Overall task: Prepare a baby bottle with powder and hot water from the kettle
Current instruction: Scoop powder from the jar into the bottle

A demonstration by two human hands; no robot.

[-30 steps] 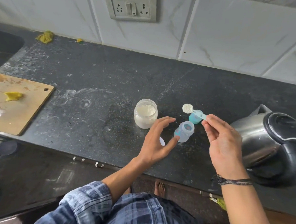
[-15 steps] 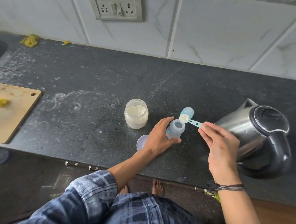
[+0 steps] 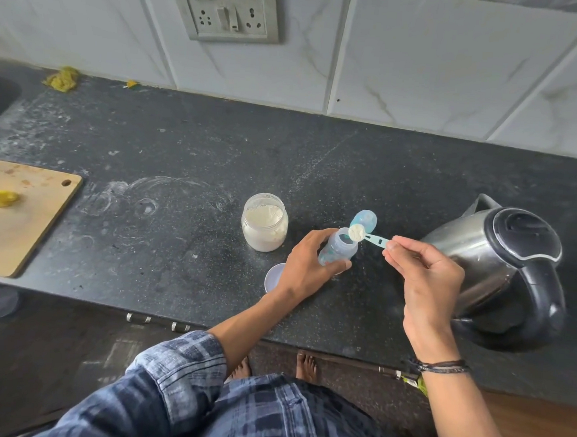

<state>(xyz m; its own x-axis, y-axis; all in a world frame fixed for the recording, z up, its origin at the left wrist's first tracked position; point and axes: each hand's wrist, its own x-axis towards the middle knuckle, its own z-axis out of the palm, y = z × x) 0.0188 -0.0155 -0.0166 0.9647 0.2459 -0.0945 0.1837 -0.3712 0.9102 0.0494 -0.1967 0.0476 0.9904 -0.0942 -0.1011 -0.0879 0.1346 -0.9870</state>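
A small clear baby bottle (image 3: 340, 246) stands open on the black counter (image 3: 165, 245), gripped around its body by my left hand (image 3: 306, 264). My right hand (image 3: 424, 279) pinches the handle of a light blue scoop (image 3: 366, 235) heaped with white powder, its bowl tilted at the bottle's mouth. An open jar of white powder (image 3: 264, 222) stands just left of the bottle. The bottle's blue cap (image 3: 364, 219) lies behind it. A steel kettle (image 3: 498, 266) with a black lid and handle sits at the right.
A white jar lid (image 3: 274, 277) lies by my left wrist near the counter's front edge. A wooden cutting board (image 3: 20, 214) with a yellow scrap is at the far left. A wall socket (image 3: 229, 9) is on the tiles behind.
My left hand has closed around the bottle. My right hand brought the filled scoop from above the blue cap down to the bottle's mouth.
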